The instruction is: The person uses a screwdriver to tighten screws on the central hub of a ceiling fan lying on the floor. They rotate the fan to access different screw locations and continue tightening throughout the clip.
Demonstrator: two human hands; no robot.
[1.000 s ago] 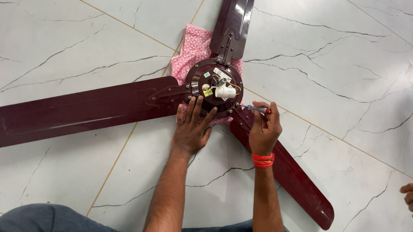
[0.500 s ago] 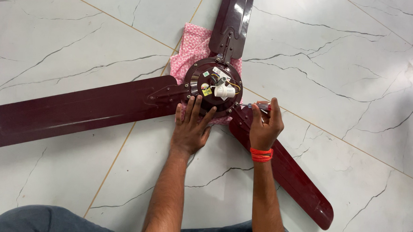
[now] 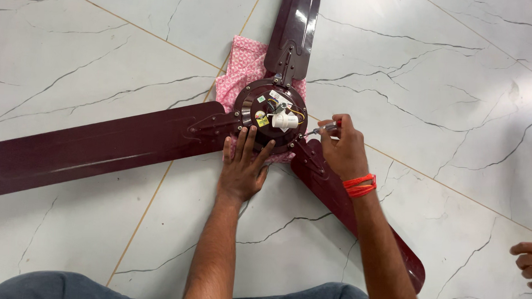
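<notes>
Left hand: the left hand (image 3: 242, 169) lies flat and open, palm down, fingers spread, holding nothing; the fingertips press on the near rim of the hub (image 3: 270, 115).
Right hand: the right hand (image 3: 342, 147) is closed around a screwdriver (image 3: 324, 128) with a red grip; the metal tip points left at the hub's right edge. A red band (image 3: 359, 185) sits on that wrist.
Hub: round, maroon, at the centre of the fan, lying on the floor with its open side up; a white part (image 3: 284, 120) and coloured wires (image 3: 294, 112) show inside it.
Blades: three maroon blades meet the hub. One blade (image 3: 89, 146) runs far left, one blade (image 3: 295, 27) goes up out of view, and one blade (image 3: 347, 199) runs down and right, passing under the right forearm.
Cloth: a pink patterned cloth (image 3: 240, 72) lies under the hub, showing mostly at its upper left.
Floor: white marble tiles (image 3: 444, 102) with grey veins and thin seams.
Knees: grey trousers (image 3: 55, 286) along the bottom edge.
Other person: fingers of another hand (image 3: 530, 262) enter at the right edge, well apart from the fan.
</notes>
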